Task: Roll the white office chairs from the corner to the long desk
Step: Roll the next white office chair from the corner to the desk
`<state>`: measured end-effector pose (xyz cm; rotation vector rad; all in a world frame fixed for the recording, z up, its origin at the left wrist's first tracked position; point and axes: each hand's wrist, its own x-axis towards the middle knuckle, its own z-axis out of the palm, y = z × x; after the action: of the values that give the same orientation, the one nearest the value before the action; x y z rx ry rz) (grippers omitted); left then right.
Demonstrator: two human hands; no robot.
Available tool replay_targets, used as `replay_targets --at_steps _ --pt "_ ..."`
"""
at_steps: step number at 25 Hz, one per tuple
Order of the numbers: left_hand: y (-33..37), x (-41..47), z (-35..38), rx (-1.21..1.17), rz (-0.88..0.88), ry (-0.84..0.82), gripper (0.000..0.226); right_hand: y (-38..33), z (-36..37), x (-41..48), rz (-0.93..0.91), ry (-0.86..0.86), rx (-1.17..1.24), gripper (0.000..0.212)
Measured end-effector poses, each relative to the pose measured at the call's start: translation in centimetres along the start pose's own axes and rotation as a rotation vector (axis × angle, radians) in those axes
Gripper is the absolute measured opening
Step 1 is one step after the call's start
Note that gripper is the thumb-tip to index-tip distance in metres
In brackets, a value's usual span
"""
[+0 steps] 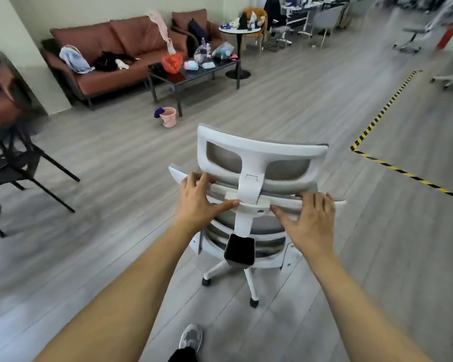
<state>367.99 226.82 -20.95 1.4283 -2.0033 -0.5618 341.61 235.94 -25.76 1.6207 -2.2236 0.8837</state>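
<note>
Transit looks to be the step in hand: the white-framed office chair with grey mesh back and headrest (pixel 259 150) is standing on the grey plank floor (pixel 102 244), just in front of the person, the brown leather sofa (pixel 131 35) and pink plastic bucket (pixel 168 117) lying beyond it to the left, the yellow-and-black striped floor tape (pixel 377 121) to the right. The left hand (pixel 202 202) is gripping the backrest's top rim left of the spine, fingers hooking over the edge, thumb stretching along the crossbar; the right hand (pixel 311 218) is holding the right side likewise. No long desk is showing clearly, so the next move is probably calling for an even two-armed push, steering wide of the black metal-legged chair (pixel 11 165). The white frame is looking glossy and rigid, the mesh taut, a black lumbar block (pixel 239 250) sitting low on the spine
</note>
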Motion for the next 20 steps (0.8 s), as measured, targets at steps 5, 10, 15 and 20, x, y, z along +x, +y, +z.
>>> replay_targets --at_steps 5,10,15,20 --pt "-1.3 13.9 3.0 -0.017 0.121 -0.104 0.082 0.8 5.5 8.5 0.111 0.040 -0.087 0.079" --pt "-1.4 27.7 6.8 -0.012 0.218 -0.236 0.085 2.2 10.8 17.3 0.242 0.013 -0.162 0.081" --pt "-0.1 40.4 12.2 -0.025 0.301 -0.288 0.084 5.9 15.7 27.0 0.301 0.048 -0.206 0.090" --pt "3.2 53.3 19.7 -0.039 0.367 -0.297 0.081 12.6 20.7 37.6 0.351 0.113 -0.206 0.079"
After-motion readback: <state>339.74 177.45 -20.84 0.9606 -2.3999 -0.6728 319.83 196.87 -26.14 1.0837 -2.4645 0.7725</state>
